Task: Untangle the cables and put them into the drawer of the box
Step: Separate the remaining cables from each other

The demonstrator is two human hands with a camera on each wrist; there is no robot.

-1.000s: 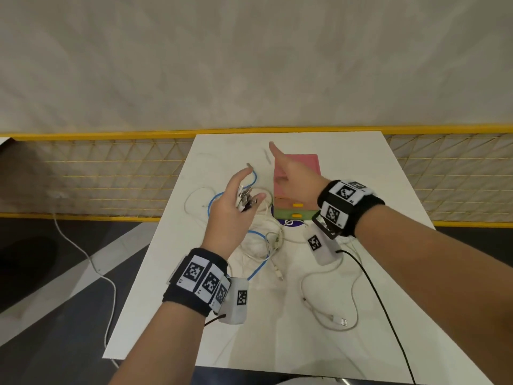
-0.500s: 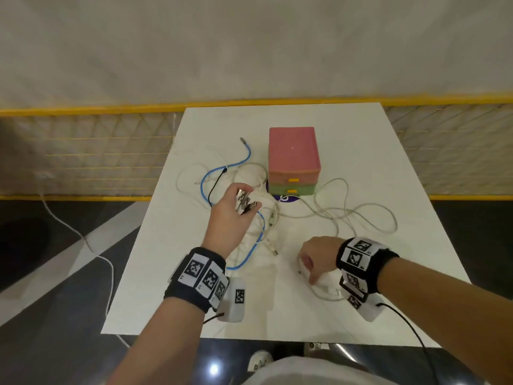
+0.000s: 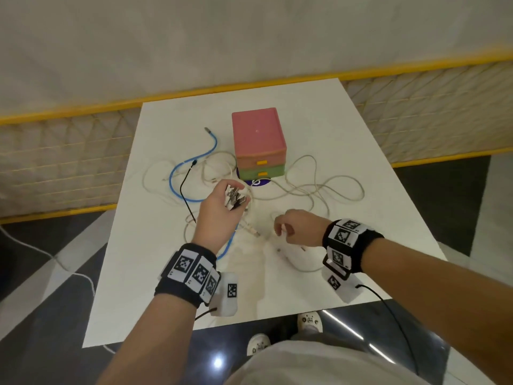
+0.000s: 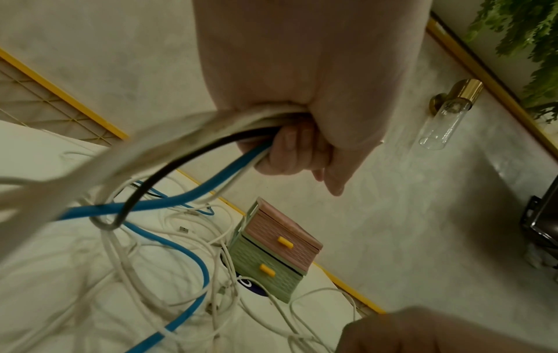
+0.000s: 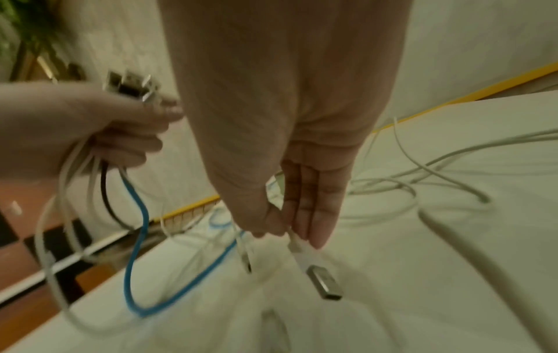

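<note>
Cables: right hand (image 3: 298, 227) now lifted off worktop (image 3: 319, 115), fingers (image 5: 308, 205) pinching white USB cable (image 5: 305, 258), plug hanging downward below them; left hand (image 3: 219, 215) still grips plug bundle (image 3: 234, 197).

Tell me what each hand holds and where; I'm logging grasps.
Left hand grips a bundle of white, black and blue cables just below their plugs. Right hand pinches a white USB cable behind its plug.

No readable text or numbers, only black-and-white square code markers on both wristbands (image 3: 191, 269)
</note>
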